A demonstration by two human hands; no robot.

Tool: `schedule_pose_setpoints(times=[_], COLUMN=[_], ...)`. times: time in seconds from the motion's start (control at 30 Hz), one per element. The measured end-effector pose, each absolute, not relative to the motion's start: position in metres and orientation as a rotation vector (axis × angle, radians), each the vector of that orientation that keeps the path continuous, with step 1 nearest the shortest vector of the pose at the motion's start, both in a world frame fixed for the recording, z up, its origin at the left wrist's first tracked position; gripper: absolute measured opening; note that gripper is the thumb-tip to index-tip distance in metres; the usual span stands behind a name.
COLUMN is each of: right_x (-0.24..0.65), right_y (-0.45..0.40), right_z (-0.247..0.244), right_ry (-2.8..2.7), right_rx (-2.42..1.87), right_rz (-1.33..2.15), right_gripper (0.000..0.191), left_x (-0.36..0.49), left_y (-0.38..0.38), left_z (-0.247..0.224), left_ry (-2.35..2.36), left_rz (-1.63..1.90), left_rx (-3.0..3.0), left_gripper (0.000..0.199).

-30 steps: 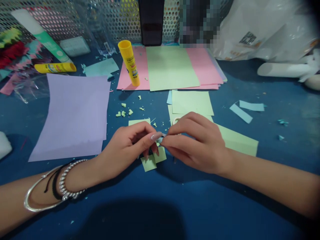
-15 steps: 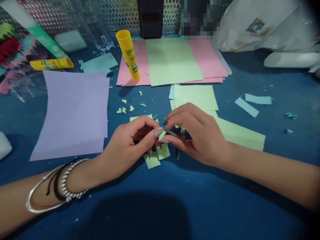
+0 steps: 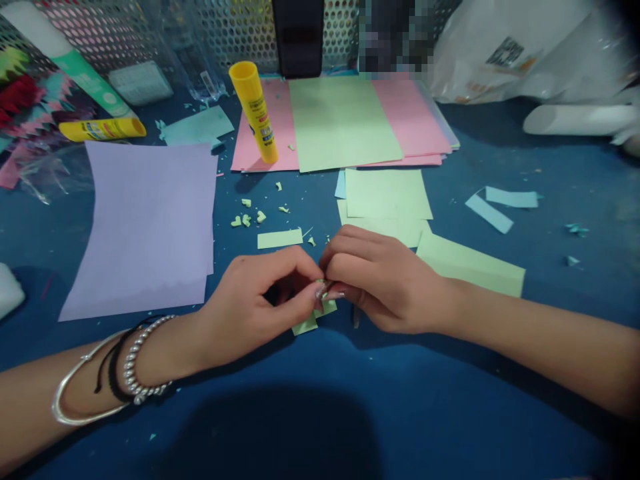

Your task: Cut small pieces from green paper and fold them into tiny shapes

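Observation:
My left hand (image 3: 270,293) pinches a small green paper piece (image 3: 320,285) between thumb and fingertips. Fingertips of my right hand (image 3: 385,280) meet it there, closed at the same piece. A dark tool (image 3: 356,316), mostly hidden, shows below my right hand. Under the hands lie small green paper squares (image 3: 305,326). Beyond my left hand are a green strip (image 3: 280,239) and several tiny green heart-like cuttings (image 3: 261,217). Larger green sheets (image 3: 387,193) lie behind my right hand.
A purple sheet (image 3: 150,227) lies at left. A yellow glue stick (image 3: 257,117) stands before pink sheets (image 3: 425,127); another tube (image 3: 103,129) lies behind the purple sheet. Blue strips (image 3: 511,197) are at right, a plastic bag (image 3: 505,60) behind. A phone (image 3: 299,40) leans against the mesh.
My right hand has moved slightly left and down, its fingertips now against those of my left hand. The dark tool's blades, seen before between the hands, are now hidden.

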State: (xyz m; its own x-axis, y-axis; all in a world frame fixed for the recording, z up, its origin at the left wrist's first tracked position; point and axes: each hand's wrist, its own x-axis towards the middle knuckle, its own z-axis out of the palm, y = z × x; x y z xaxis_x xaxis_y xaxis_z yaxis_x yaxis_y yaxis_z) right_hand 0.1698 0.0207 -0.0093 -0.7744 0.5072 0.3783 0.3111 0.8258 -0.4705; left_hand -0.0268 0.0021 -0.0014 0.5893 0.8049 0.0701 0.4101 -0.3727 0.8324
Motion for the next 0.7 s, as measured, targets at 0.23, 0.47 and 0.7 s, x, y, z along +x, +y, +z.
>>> schedule_pose_setpoints(times=[0.23, 0.47, 0.7], right_x=[0.1738, 0.1746, 0.1762], right_y=[0.0231, 0.0263, 0.0277], right_z=[-0.0067, -0.0019, -0.0030], right_ry=[-2.430, -2.348, -2.263], right_rx=[-0.505, -0.461, -0.510], right_rz=[0.869, 1.224, 1.322], right_gripper=[0.015, 0.021, 0.022], left_x=[-0.0290, -0.0285, -0.0249], left_y=[-0.0003, -0.0001, -0.0004], left_z=[0.0039, 0.0055, 0.0059], left_ry=[0.860, 0.820, 0.911], left_rz=[0.586, 0.516, 0.546], left_rx=[2.156, 2.204, 2.233], left_gripper=[0.011, 0.010, 0.013])
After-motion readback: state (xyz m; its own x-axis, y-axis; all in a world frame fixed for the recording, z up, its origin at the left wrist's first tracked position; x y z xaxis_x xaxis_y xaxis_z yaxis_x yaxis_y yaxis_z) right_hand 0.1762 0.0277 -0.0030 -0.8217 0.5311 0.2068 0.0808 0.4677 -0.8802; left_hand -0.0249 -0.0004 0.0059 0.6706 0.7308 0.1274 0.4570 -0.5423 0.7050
